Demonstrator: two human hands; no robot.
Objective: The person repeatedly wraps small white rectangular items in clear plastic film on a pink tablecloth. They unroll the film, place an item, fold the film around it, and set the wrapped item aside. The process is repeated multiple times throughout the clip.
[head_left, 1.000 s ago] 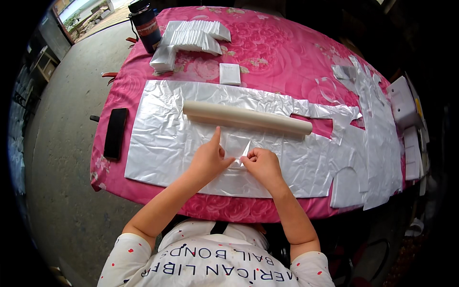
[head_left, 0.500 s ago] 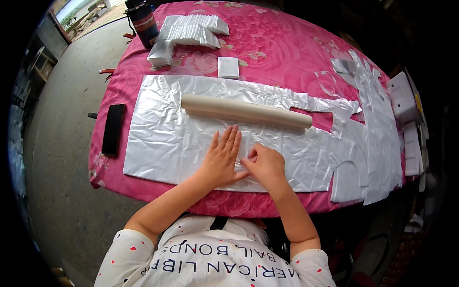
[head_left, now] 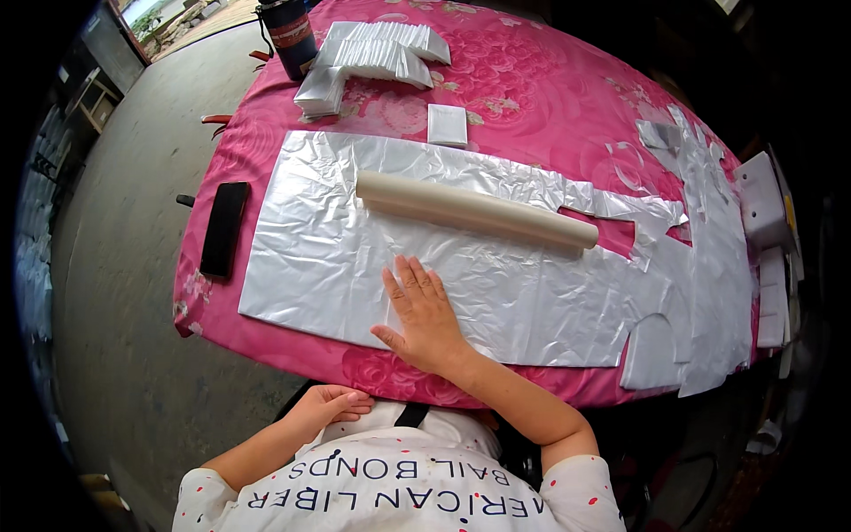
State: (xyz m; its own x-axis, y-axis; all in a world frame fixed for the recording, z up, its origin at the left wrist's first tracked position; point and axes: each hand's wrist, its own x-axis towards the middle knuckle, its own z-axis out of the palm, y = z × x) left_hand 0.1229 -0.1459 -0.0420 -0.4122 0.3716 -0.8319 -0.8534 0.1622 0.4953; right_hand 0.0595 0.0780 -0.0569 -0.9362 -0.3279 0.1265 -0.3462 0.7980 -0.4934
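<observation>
Pink floral cloth [head_left: 550, 80] covers a table standing on a grey concrete floor [head_left: 115, 293].

1. Sheet. A large silver foil sheet [head_left: 337, 239] lies flat across the near half of the cloth. Its right portion is cut into irregular outlines and runs on toward the far right edge of the table.
2. Roll. A cream-coloured roll [head_left: 474, 209] lies on the sheet, slanting from upper left to lower right, well apart from both hands.
3. Right hand. The right hand [head_left: 424, 315] rests palm down on the sheet near its front edge, fingers extended and slightly spread, thumb pointing left. It grips nothing; it presses flat on the foil.
4. Left hand. The left hand [head_left: 326, 406] is off the table, below its front edge and against the person's white shirt. Its fingers are loosely curled; whether it holds anything cannot be told.
5. Other items. A black phone [head_left: 223, 229] lies on the cloth just left of the sheet. At the far edge stands a dark bottle [head_left: 285, 31], with stacks of folded white-silver pieces [head_left: 368, 55] beside it. One small white square [head_left: 447, 124] lies alone just beyond the sheet's far edge. White boxes [head_left: 769, 208] sit at the right rim of the table.
</observation>
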